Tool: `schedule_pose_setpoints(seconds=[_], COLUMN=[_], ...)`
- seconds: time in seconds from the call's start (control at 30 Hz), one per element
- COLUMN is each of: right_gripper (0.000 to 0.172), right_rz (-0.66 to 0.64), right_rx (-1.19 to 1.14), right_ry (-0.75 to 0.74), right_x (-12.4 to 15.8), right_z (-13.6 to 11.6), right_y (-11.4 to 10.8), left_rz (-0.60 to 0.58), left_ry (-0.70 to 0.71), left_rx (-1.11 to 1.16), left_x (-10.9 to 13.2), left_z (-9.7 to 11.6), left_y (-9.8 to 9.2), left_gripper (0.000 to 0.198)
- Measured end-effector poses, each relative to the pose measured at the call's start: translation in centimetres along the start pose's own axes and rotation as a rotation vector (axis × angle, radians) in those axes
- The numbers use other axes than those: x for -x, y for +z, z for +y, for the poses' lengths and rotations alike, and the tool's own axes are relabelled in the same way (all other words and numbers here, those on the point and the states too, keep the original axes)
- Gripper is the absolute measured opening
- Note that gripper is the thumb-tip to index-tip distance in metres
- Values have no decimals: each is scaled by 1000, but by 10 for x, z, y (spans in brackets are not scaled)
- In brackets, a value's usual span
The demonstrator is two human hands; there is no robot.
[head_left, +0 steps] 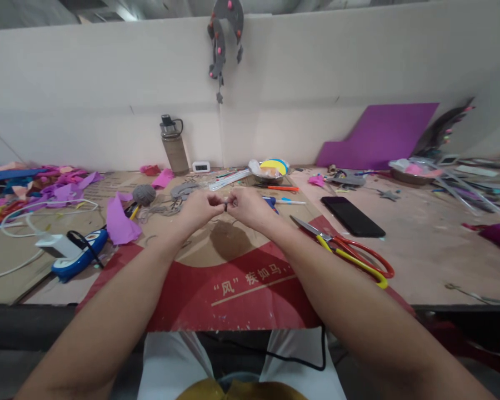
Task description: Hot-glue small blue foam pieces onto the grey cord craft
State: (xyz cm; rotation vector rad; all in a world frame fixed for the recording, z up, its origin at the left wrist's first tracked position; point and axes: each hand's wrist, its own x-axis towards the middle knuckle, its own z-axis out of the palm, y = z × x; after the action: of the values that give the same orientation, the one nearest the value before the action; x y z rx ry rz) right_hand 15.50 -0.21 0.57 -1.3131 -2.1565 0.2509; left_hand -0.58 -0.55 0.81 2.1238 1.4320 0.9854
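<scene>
My left hand [202, 208] and my right hand [248, 208] meet above the middle of the cardboard-covered table [420, 261]. Both are closed in a pinch, fingertips touching, around a tiny dark thing [226, 206] that is too small to name. A grey yarn ball [144, 194] with loose grey cord lies just left of my left hand. Red-and-yellow scissors [345, 253] lie to the right of my right forearm, blades pointing towards my hands.
A black phone [352, 216] lies right of the scissors. A water bottle [174, 144], a small clock [201, 166] and a metal bowl [270, 170] stand at the back. Purple and pink scraps [45, 186] pile at the left, near a white charger [54, 244] and a blue case [81, 255].
</scene>
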Motion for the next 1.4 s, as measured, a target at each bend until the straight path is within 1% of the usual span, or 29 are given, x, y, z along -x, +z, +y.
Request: schedule_pose_setpoints(seconds=[0.13,0.3,0.4,0.47,0.57,0.67,0.8,0.93,1.07,1.17,1.27,1.33,1.4], right_gripper=[13,17,16,15,15,13,9,10,11,14,14,14,16], right_rz=[1,-10,-17,-20,-28,-1,63,118,137,160,137,110,73], right_rx=[3,-22,-10,-10,-101,-192,-221,-248,-294,-318,-394,-489,-617], right_ry=[3,20,30,31,39,42,25,21,0,-59,-100,-76,4], right_x=[-1,0,1,1,0,-2,-2,-1,1,3,3,2,1], right_z=[0,-3,-4,-3,0,2,3,0,-4,-6,-7,-8,-8], right_y=[2,3,3,2,0,-1,0,3,5,8,10,12,13], left_rz=[13,33,36,14,-13,26,97,149,227,254,275,273,267], left_ry=[1,-10,-16,-29,-96,-149,-155,-167,-186,-200,-226,-241,-258], left_rx=[-39,-91,-76,-48,27,95,149,198,294,380,514,657,803], left_x=[1,3,4,3,1,-1,-4,-5,-6,-7,-9,-9,-9], left_z=[-2,4,5,4,-2,-8,-13,-13,-12,-13,-12,-10,-8], left_y=[3,5,5,5,2,0,-1,0,-2,-4,-4,-3,-2], left_gripper=[13,13,11,12,15,17,16,15,16,16,18,19,19])
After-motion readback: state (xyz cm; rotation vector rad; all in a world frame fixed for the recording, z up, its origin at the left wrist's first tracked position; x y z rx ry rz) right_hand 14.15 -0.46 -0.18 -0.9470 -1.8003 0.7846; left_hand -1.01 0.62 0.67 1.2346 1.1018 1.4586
